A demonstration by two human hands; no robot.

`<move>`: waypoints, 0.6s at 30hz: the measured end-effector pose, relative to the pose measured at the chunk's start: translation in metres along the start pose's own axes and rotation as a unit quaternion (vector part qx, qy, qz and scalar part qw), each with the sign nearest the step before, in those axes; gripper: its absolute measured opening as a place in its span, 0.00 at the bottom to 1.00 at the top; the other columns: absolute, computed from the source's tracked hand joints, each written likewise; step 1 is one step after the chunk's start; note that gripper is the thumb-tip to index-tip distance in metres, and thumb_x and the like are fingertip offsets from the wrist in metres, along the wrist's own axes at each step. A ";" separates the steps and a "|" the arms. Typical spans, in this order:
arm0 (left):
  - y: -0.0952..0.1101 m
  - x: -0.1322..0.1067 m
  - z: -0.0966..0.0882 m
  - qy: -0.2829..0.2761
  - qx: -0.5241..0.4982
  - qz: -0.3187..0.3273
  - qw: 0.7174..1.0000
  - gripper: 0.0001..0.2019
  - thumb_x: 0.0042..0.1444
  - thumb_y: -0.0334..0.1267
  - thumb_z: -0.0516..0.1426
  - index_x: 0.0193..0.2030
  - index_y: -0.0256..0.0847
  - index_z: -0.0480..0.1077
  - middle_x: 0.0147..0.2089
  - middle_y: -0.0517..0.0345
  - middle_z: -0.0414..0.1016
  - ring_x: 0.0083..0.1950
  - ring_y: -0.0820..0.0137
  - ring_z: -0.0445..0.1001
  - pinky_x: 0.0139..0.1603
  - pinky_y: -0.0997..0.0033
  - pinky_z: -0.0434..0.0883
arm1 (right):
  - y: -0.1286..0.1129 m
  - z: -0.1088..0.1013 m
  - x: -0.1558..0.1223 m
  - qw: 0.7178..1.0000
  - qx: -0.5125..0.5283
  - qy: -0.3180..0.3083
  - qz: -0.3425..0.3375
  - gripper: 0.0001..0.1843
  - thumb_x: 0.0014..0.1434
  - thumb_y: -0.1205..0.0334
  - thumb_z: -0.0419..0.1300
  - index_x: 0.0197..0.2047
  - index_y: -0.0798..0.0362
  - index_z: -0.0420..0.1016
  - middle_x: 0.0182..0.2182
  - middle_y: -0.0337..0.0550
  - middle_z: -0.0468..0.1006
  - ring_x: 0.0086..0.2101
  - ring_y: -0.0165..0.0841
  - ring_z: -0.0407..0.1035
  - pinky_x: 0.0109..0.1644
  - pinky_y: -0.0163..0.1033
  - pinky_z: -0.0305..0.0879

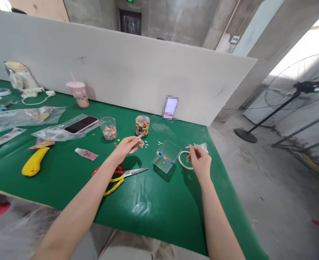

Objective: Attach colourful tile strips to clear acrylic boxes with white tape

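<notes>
My left hand (129,147) is closed in a pinch over the table, between the scissors and a cup covered in coloured tiles (142,126). Anything between its fingertips is too small to name. Several tiny white pieces (146,144) lie just beyond it. My right hand (200,160) also pinches, thumb against forefinger, and what it grips is unclear. A white tape roll (181,164) sits at its fingers, partly covered by them. Left of the roll stands a clear square container (162,166) with a row of coloured tiles along one side.
Red-and-yellow scissors (132,172) lie under my left forearm. A clear cup of tile pieces (110,133), a glue tube (86,154), a yellow-handled tool (35,162) and a phone (81,124) are leftward. A lit phone (170,107) leans on the partition (137,76).
</notes>
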State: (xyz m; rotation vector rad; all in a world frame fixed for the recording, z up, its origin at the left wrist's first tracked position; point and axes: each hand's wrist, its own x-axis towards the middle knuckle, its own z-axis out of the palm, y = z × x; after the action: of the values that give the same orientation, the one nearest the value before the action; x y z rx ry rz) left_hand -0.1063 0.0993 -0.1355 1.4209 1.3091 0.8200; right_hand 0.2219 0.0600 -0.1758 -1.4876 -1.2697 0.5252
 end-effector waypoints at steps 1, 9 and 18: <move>0.002 -0.003 0.003 -0.017 -0.013 0.006 1.000 0.19 0.72 0.45 0.63 0.64 0.39 0.73 0.62 0.46 0.77 0.57 0.57 0.81 0.56 0.49 0.82 | -0.007 -0.001 -0.004 1.000 0.001 -0.001 -0.011 0.19 0.72 0.52 0.65 0.61 0.53 0.76 0.56 0.49 0.80 0.50 0.40 0.79 0.53 0.51 0.81; 0.014 -0.047 0.049 -0.105 -0.021 0.062 0.992 0.18 0.72 0.46 0.62 0.62 0.38 0.74 0.59 0.48 0.79 0.53 0.60 0.82 0.53 0.53 0.83 | -0.082 0.017 -0.064 0.984 0.015 -0.127 -0.126 0.19 0.67 0.43 0.69 0.42 0.53 0.80 0.32 0.38 0.80 0.29 0.29 0.72 0.32 0.35 0.70; 0.002 -0.074 0.074 -0.030 0.077 0.221 0.972 0.14 0.73 0.45 0.62 0.59 0.39 0.75 0.57 0.49 0.80 0.51 0.62 0.82 0.52 0.56 0.83 | -0.103 0.036 -0.081 0.941 0.118 -0.315 -0.023 0.35 0.72 0.29 0.50 0.27 0.49 0.67 0.18 0.35 0.67 0.20 0.28 0.61 0.26 0.35 0.58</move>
State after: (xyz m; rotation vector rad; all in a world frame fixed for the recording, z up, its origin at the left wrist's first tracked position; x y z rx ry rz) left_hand -0.0500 0.0119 -0.1431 1.8865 1.0394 0.9696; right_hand 0.1201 -0.0101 -0.1193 -1.1142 -1.6533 1.1428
